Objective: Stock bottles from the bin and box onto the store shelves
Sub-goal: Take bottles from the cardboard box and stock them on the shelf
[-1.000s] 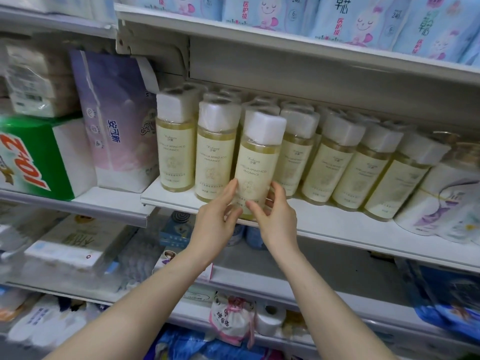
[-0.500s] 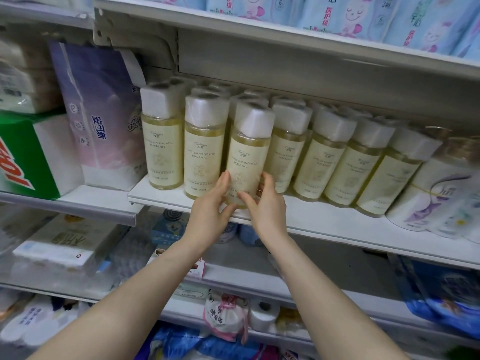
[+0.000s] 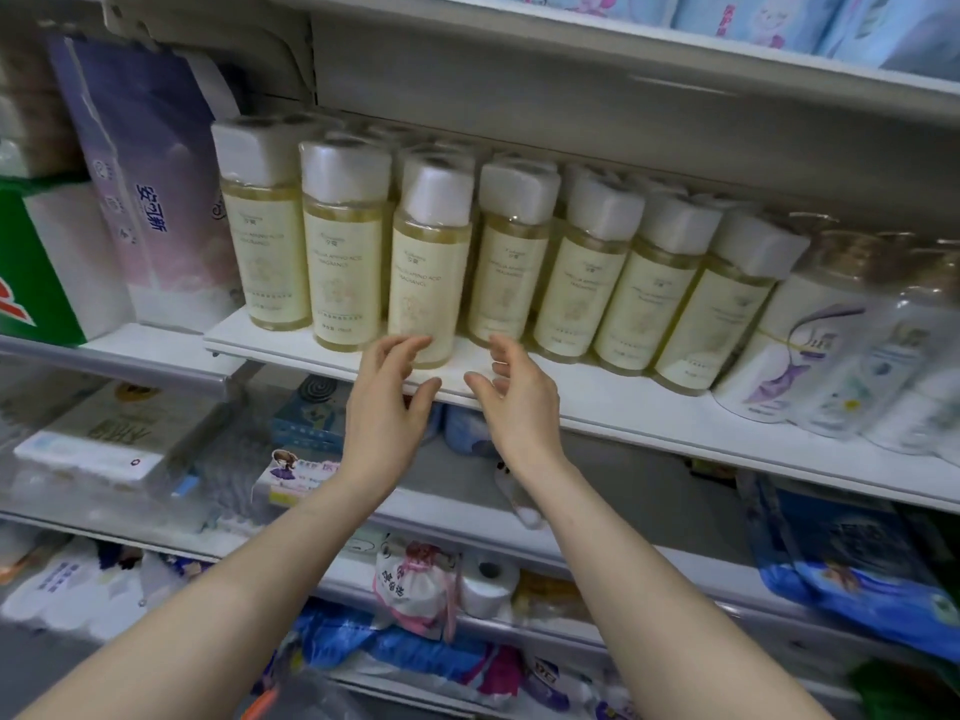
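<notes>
Several yellow bottles with white caps stand in rows on the white shelf [image 3: 597, 402]. The third bottle from the left in the front row [image 3: 428, 267] stands upright near the shelf's front edge. My left hand [image 3: 387, 402] hovers just below and in front of it, fingers spread, fingertips near its base. My right hand [image 3: 519, 397] is open a little to the right, apart from the bottle. Neither hand holds anything.
A purple-pink tissue pack [image 3: 156, 200] and a green and white pack [image 3: 41, 262] sit to the left. White bottles with purple labels [image 3: 810, 345] stand at the right. Lower shelves hold boxes, bags and a paper roll [image 3: 488, 584]. The shelf above [image 3: 571, 59] hangs low over the caps.
Both hands have let go of the bottle and drawn back from it toward me; the bottle now stands on the shelf by itself.
</notes>
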